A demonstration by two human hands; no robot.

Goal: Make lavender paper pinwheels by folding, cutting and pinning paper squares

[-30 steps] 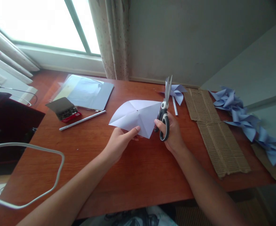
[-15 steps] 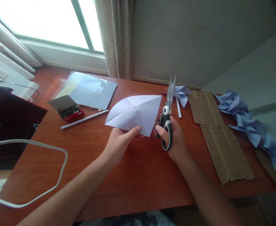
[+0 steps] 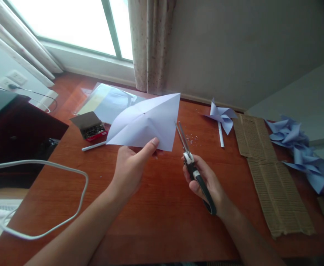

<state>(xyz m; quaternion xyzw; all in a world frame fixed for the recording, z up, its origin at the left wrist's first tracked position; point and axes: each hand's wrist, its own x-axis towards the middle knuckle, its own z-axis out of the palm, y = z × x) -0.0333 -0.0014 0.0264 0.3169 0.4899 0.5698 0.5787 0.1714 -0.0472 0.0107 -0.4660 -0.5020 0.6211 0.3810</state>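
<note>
A creased sheet of pale paper [image 3: 148, 122] with a small dark hole near its middle is pinched at its near edge by my left hand [image 3: 134, 159], thumb on top. My right hand [image 3: 206, 181] grips a pair of scissors [image 3: 191, 162] with black and white handles. Their blades are slightly parted and point up and left, just right of the paper's right edge; I cannot tell whether they touch it. Behind and to the right, a paper pinwheel [image 3: 221, 115] on a white paper stick [image 3: 220, 135] lies on the table.
Tiny scraps [image 3: 191, 139] lie beyond the scissors. To the left are an open red box of small metal pieces [image 3: 94, 130], a rolled paper stick [image 3: 94, 146], a plastic-covered paper pack [image 3: 106, 99] and a white cable [image 3: 86, 184]. Corrugated cardboard [image 3: 275, 188] and several pinwheels [image 3: 286, 133] lie right.
The scissors have swung from pointing upward to pointing up-left, beside the paper. My left hand has raised and tilted the paper slightly leftward. The head view has shifted a little.
</note>
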